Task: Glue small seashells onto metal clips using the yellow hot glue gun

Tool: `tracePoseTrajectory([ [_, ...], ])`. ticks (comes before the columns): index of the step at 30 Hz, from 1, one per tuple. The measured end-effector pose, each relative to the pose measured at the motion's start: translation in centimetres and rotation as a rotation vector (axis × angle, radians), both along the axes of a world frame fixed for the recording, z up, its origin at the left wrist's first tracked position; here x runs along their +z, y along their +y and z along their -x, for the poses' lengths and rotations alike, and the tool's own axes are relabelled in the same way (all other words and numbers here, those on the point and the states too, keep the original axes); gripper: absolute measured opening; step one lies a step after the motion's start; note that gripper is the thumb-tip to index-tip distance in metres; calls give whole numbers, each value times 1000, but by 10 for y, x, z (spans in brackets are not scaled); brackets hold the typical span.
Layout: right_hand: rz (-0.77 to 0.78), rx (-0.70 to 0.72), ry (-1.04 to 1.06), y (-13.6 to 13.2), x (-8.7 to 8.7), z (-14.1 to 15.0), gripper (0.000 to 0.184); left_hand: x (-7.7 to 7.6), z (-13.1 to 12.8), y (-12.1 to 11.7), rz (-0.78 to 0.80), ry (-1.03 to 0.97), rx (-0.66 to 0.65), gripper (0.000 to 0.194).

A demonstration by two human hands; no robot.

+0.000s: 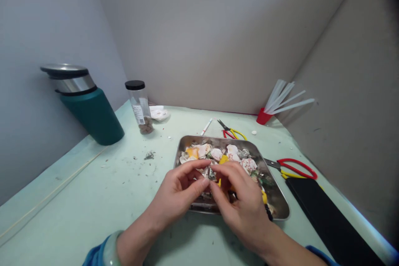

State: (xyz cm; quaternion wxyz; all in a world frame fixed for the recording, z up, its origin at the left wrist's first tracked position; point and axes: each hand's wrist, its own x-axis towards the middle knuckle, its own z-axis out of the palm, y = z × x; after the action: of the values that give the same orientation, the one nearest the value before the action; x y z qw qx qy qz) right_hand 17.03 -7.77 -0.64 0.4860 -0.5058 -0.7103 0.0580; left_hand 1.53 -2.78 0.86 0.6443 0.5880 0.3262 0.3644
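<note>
Both hands meet over the near part of a metal tray (282, 212) that holds seashells (216, 153) and several yellow and dark pieces. Between the fingertips is a small, shiny, silvery-clear piece (209, 173); its exact kind I cannot make out. My left hand (179, 189) pinches it from the left with thumb and forefinger. From the right, my right hand (241, 197) closes thumb and fingertips on the same piece. The fingers cover part of it and the shells below.
Scissors with red and yellow handles (297, 168) lie right of the tray, near a black flat object (330, 220). Behind it are another pair (232, 132) and a marker (206, 126). A teal bottle (93, 114), a clear jar (140, 110) and a red cup of glue sticks (263, 116) stand around.
</note>
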Motion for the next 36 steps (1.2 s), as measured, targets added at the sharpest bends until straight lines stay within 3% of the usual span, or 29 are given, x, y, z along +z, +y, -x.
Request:
tracePoseTrajectory([
  [14, 40, 28, 82, 0, 2, 0, 24, -2, 2, 3, 88, -68, 13, 32],
  [24, 56, 71, 118, 1, 5, -2, 20, -2, 3, 4, 222, -127, -57, 33],
  [30, 203, 31, 175, 2, 3, 1, 10, -3, 1, 3, 283, -171, -69, 34],
  [36, 238, -96, 74, 5, 27, -22, 10, -3, 1, 4, 285, -210, -23, 37],
])
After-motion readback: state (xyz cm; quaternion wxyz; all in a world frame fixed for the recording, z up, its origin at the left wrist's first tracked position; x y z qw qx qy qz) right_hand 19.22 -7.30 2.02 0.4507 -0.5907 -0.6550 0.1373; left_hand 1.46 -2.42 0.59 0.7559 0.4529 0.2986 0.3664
